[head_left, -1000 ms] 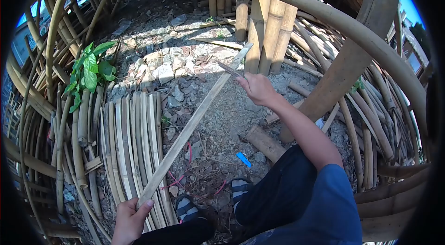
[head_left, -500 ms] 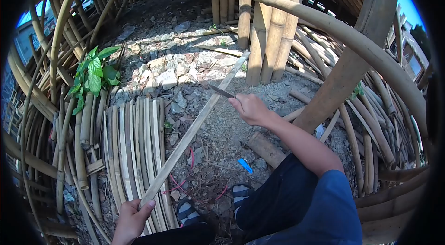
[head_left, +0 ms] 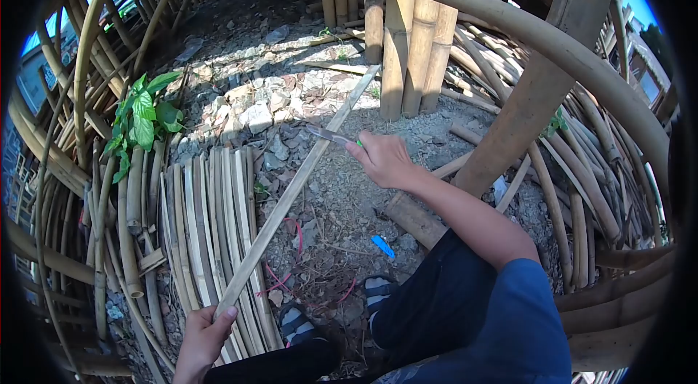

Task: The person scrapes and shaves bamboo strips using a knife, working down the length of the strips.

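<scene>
My left hand is closed around the near end of a long, flat bamboo strip, thumb on top. The strip slants up and away to the right, its far end close to the foot of upright bamboo poles. In my right hand is a knife, gripped by its handle, of which a bit of green shows. The blade points left and lies across the upper part of the strip; whether its edge bites in cannot be made out.
Cut bamboo slats lie side by side at the left, below a leafy green plant. Thick upright bamboo poles stand ahead. A curved pole arches overhead to the right. A blue scrap and pink string lie on the ground.
The knife blade has turned flatter and now crosses the strip. My right hand has shifted slightly; my left hand keeps its hold. The whole view has moved a little.
</scene>
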### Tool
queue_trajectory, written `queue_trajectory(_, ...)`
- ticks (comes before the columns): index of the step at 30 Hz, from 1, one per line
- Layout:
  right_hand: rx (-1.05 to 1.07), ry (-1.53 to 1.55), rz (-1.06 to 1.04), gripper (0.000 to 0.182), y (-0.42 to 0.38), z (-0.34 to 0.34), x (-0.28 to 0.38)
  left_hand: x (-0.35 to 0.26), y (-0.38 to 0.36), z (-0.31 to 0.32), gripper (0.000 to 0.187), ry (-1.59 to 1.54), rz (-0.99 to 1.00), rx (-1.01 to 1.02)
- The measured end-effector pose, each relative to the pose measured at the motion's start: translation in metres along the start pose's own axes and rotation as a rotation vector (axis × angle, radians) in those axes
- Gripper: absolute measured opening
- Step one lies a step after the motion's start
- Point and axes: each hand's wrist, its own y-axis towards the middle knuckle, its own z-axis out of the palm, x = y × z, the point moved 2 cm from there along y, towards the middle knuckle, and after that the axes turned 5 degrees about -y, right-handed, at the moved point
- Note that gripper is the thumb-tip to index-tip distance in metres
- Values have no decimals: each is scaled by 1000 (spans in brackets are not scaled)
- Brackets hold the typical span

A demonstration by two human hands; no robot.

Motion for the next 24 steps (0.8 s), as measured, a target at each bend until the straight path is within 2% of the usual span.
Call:
queue_trajectory(3,107,24,71,50,6,0,-8,0,0,-1,37,5,8,1)
queue_trajectory(7,107,64,84,50,5,-2,-3,0,1,2,36,16,34,-2)
queue_trajectory(10,182,69,-5,52,-13,1,24,-2,0,3,35,23,53,-5)
queue_trajectory(12,64,-85,-133,54,-21,3,37,-1,-1,1,36,6,53,-3)
queue_trajectory(14,-53,-170,187,57,11,-1,-14,1,-7,0,37,-8,34,2)
queue_trajectory(16,17,-231,449,58,38,-12,-91,2,-12,1,39,111,39,-14)
queue_trajectory(19,-85,-75,334,59,13,-5,-74,6,-7,0,40,84,23,12)
queue_trajectory(22,84,99,156,57,-13,-3,-11,1,-4,1,39,40,16,9)
queue_trajectory(24,73,70,96,55,-23,-2,12,-1,-4,1,39,16,0,-1)
